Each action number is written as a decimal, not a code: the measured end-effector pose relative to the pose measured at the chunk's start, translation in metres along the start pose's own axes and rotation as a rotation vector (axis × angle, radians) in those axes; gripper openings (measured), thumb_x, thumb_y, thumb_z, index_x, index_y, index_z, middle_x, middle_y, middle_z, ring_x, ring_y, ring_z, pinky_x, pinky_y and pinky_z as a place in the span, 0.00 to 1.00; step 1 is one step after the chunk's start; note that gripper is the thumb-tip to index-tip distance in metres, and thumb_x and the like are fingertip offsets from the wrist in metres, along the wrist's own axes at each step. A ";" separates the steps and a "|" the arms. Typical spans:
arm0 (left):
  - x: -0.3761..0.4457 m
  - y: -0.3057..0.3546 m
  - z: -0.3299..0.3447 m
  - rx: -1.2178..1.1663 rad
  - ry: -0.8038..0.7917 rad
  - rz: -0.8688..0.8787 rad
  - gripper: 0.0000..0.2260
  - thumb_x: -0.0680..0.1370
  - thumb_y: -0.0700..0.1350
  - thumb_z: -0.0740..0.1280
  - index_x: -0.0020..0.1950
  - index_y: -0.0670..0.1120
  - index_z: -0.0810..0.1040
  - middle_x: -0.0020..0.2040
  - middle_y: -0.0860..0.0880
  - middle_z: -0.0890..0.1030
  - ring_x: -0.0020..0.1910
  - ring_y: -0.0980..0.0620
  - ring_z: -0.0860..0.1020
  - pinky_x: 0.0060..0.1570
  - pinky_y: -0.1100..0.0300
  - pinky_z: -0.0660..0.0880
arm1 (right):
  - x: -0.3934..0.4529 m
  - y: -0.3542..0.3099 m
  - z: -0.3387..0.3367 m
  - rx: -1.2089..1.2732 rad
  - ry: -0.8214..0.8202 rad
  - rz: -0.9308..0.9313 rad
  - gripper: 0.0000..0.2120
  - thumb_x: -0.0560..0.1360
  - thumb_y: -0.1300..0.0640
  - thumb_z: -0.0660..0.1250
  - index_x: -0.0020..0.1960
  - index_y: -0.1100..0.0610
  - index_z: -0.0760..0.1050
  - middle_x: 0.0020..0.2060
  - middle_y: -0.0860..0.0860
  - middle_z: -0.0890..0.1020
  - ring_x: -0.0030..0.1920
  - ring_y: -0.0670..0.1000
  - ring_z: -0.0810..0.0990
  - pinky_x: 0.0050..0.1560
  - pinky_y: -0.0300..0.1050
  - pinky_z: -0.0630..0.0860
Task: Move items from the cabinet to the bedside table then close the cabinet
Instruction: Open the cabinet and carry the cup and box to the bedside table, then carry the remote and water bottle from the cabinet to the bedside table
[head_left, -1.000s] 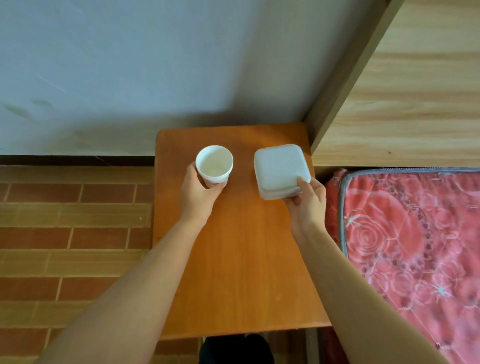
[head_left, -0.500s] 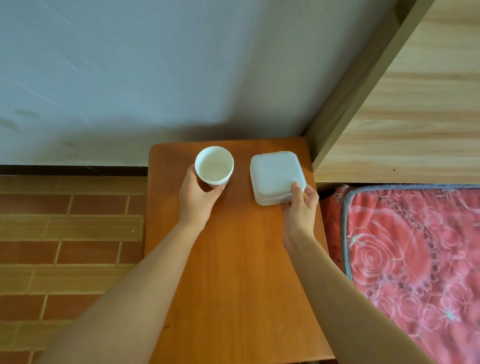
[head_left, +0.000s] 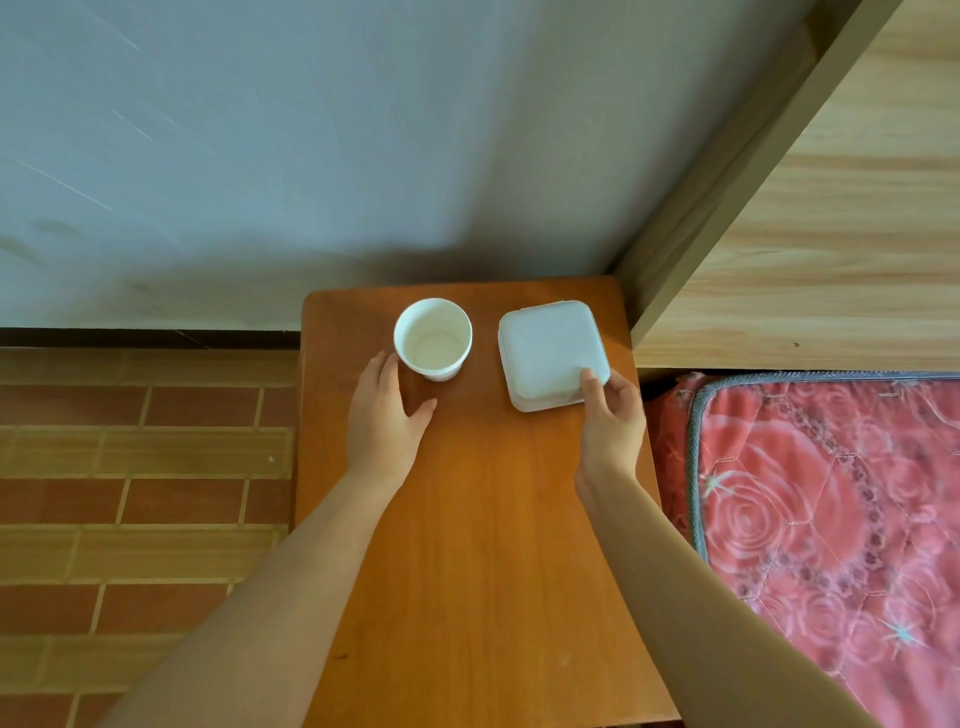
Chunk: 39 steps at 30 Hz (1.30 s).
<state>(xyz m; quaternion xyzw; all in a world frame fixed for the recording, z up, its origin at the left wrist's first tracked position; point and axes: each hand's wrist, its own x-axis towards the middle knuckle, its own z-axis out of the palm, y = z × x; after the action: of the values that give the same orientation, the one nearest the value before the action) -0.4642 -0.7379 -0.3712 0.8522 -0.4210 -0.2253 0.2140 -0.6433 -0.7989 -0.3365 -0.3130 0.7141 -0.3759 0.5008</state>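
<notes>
A white paper cup (head_left: 432, 338) stands upright and empty at the back of the orange-brown bedside table (head_left: 478, 545). Just below and left of it, my left hand (head_left: 387, 415) rests open, fingers spread, a small gap from the cup. To the cup's right lies a white square lidded box (head_left: 550, 353), flat on the table. My right hand (head_left: 610, 415) grips its near right corner, thumb on the lid. The cabinet is out of view.
A pale wall runs behind the table. A light wooden bed frame (head_left: 810, 249) rises at the right. A red rose-patterned mattress (head_left: 831, 519) borders the table's right side. Brick-patterned floor (head_left: 140, 493) lies to the left.
My left hand let go of the cup and drew back a little. The cup and box now stand on the table's far end. My right hand stays on the box's corner.
</notes>
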 end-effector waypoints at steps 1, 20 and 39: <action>-0.001 -0.001 0.000 0.066 -0.021 0.006 0.30 0.74 0.50 0.69 0.73 0.45 0.63 0.73 0.44 0.66 0.72 0.44 0.65 0.70 0.48 0.66 | 0.001 0.000 0.001 -0.010 0.008 -0.001 0.16 0.76 0.52 0.63 0.62 0.57 0.71 0.56 0.50 0.77 0.58 0.48 0.75 0.49 0.34 0.70; -0.004 -0.005 -0.009 0.342 -0.122 0.089 0.31 0.77 0.57 0.61 0.75 0.46 0.58 0.77 0.48 0.56 0.76 0.48 0.56 0.71 0.52 0.61 | -0.002 0.000 0.024 -0.110 0.100 0.011 0.17 0.77 0.53 0.62 0.64 0.56 0.69 0.59 0.52 0.76 0.59 0.49 0.74 0.58 0.43 0.73; -0.053 0.044 -0.157 0.389 -0.202 0.164 0.24 0.79 0.48 0.62 0.73 0.46 0.61 0.71 0.45 0.68 0.69 0.45 0.69 0.62 0.52 0.71 | -0.087 -0.107 -0.049 -1.134 -0.359 -0.624 0.20 0.79 0.56 0.58 0.70 0.57 0.63 0.68 0.55 0.70 0.69 0.56 0.66 0.67 0.51 0.67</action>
<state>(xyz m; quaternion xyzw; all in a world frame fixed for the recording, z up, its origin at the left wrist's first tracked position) -0.4316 -0.6919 -0.2093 0.8133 -0.5437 -0.2060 0.0203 -0.6556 -0.7721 -0.1938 -0.7772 0.5826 -0.0117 0.2376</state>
